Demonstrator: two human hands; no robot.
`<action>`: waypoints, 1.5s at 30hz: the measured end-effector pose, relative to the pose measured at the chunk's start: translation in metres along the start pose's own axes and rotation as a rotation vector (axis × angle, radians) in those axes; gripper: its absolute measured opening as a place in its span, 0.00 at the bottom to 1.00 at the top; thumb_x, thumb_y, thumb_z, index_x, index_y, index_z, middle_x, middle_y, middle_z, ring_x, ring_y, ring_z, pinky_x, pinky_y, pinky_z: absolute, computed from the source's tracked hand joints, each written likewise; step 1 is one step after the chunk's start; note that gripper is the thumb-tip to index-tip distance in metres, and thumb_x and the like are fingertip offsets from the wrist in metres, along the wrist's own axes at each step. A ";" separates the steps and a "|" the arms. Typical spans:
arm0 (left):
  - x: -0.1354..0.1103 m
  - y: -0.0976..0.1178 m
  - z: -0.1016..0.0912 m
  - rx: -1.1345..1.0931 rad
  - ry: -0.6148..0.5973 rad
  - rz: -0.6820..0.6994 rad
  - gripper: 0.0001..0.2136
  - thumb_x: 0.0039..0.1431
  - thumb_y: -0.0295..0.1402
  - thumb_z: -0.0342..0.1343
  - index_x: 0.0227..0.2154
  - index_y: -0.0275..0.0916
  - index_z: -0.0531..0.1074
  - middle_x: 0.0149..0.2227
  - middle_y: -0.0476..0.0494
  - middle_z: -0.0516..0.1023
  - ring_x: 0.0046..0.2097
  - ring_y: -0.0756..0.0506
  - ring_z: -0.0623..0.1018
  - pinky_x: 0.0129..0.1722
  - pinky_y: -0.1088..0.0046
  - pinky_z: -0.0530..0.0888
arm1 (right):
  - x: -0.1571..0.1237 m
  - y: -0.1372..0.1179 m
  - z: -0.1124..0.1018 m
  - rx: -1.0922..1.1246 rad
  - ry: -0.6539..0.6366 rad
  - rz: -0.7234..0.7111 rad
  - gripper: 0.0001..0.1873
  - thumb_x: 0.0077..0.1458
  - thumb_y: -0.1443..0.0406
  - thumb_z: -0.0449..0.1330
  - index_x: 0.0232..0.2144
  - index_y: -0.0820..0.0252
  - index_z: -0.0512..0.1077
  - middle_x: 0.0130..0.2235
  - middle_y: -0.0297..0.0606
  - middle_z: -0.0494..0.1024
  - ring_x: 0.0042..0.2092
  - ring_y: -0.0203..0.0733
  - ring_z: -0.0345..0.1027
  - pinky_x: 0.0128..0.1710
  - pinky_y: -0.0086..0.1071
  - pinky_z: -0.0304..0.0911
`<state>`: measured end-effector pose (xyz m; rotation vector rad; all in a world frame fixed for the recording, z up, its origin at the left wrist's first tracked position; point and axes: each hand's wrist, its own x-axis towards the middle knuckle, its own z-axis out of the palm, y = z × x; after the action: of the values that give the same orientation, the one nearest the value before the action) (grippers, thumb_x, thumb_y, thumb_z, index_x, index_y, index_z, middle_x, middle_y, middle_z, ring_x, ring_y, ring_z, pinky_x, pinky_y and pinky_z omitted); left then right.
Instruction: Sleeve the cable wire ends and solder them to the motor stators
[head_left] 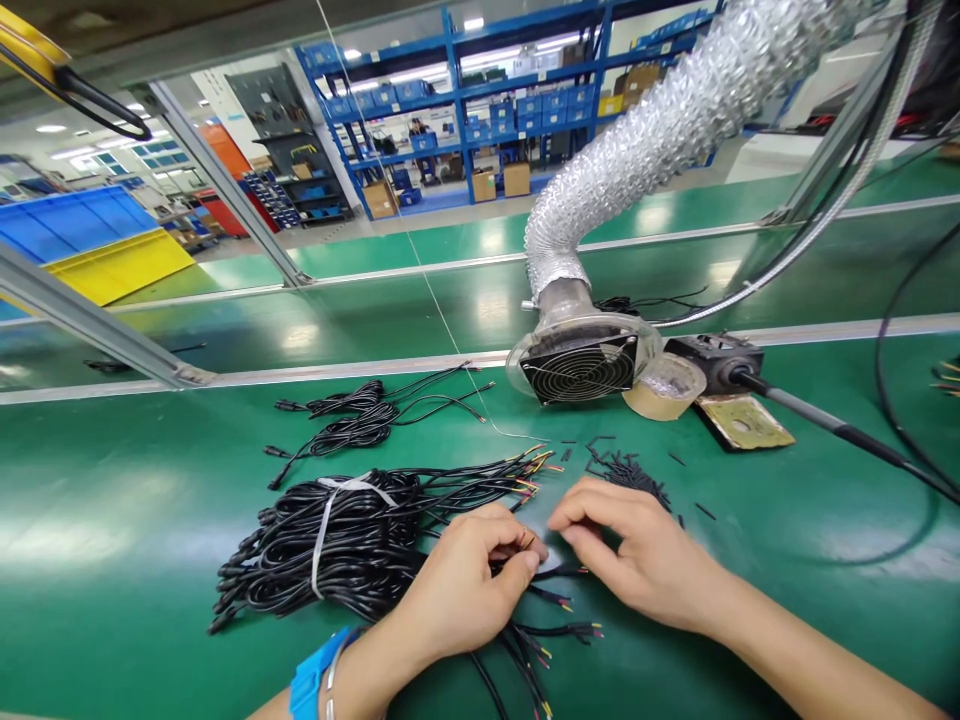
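Left hand (469,580) is curled shut on one black cable (553,573), thumb and forefinger pinching just behind its stripped end (525,541). Right hand (641,560) is just beside it, thumb and forefinger tips drawn together. Can't tell if anything sits between them, too small. Both hands are low over the green belt (150,560), near edge, between the strapped bundle (337,540) on the left and the scatter of short black sleeve bits (628,470) just beyond the right hand. More loose cables (547,632) lie under and in front of the left wrist, coloured tips fanned out. Handling, my read: the cable is light and limp, with no stiffness of its own, so it droops wherever it's unsupported. The jacket is smooth, likely a bit slick. The bare coloured cores look thin, easy to bend or fray, so don't grip there. Best hold is on the jacket right behind the strip, which is where the left hand has it, and that keeps the short free end steady. Orientation: the stripped end points away from the person and slightly right, toward the right fingertips. A stretch of jacket runs out rightward along the belt under the right hand. The rest is hidden in the fist, so I can't trace the full long axis; what shows lies roughly flat and left-to-right. Fan (579,368) sits well apart at the back.
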<state>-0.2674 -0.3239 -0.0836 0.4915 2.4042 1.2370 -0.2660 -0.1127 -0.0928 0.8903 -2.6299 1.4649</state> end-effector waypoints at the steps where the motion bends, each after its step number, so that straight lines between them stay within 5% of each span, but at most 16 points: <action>1: 0.000 0.000 0.000 0.002 0.006 0.004 0.08 0.59 0.28 0.54 0.31 0.40 0.79 0.32 0.47 0.75 0.35 0.48 0.74 0.34 0.76 0.68 | 0.000 -0.002 0.003 0.017 0.015 0.012 0.08 0.61 0.71 0.53 0.37 0.57 0.70 0.34 0.35 0.74 0.33 0.36 0.68 0.34 0.28 0.64; 20: 0.002 -0.006 0.006 -0.093 0.021 -0.059 0.01 0.53 0.28 0.59 0.29 0.39 0.73 0.29 0.51 0.76 0.32 0.49 0.73 0.34 0.77 0.69 | -0.004 -0.002 0.005 -0.025 0.034 0.038 0.11 0.61 0.70 0.54 0.46 0.57 0.68 0.38 0.37 0.76 0.35 0.36 0.71 0.36 0.29 0.68; 28: 0.001 -0.006 0.006 -0.084 0.026 -0.058 0.01 0.54 0.29 0.59 0.29 0.39 0.73 0.29 0.50 0.76 0.32 0.49 0.73 0.34 0.76 0.69 | -0.003 -0.007 -0.001 -0.137 -0.115 0.007 0.12 0.59 0.73 0.53 0.43 0.57 0.69 0.32 0.35 0.74 0.33 0.38 0.67 0.32 0.31 0.62; 34: 0.000 -0.005 0.007 -0.114 0.017 -0.056 0.04 0.52 0.28 0.60 0.27 0.39 0.70 0.28 0.51 0.75 0.31 0.50 0.72 0.34 0.76 0.69 | 0.002 -0.009 0.015 -0.096 -0.095 -0.032 0.13 0.57 0.75 0.54 0.42 0.57 0.69 0.34 0.36 0.76 0.36 0.40 0.68 0.36 0.32 0.64; 40: 0.001 -0.009 0.006 -0.141 0.020 -0.084 0.05 0.50 0.26 0.62 0.26 0.39 0.71 0.28 0.52 0.75 0.32 0.50 0.72 0.34 0.76 0.68 | 0.006 -0.007 0.014 0.057 -0.094 0.199 0.12 0.52 0.73 0.59 0.39 0.57 0.70 0.32 0.31 0.77 0.31 0.35 0.70 0.32 0.28 0.67; 45: 0.002 -0.008 0.005 -0.156 0.037 -0.085 0.05 0.50 0.25 0.61 0.26 0.38 0.70 0.26 0.53 0.72 0.30 0.51 0.69 0.31 0.78 0.66 | 0.005 0.001 -0.002 0.221 -0.030 0.259 0.14 0.54 0.73 0.56 0.43 0.58 0.71 0.38 0.35 0.81 0.38 0.36 0.76 0.39 0.29 0.70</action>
<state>-0.2676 -0.3239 -0.0926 0.3189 2.3092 1.3929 -0.2710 -0.1133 -0.0915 0.6012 -2.7282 1.8431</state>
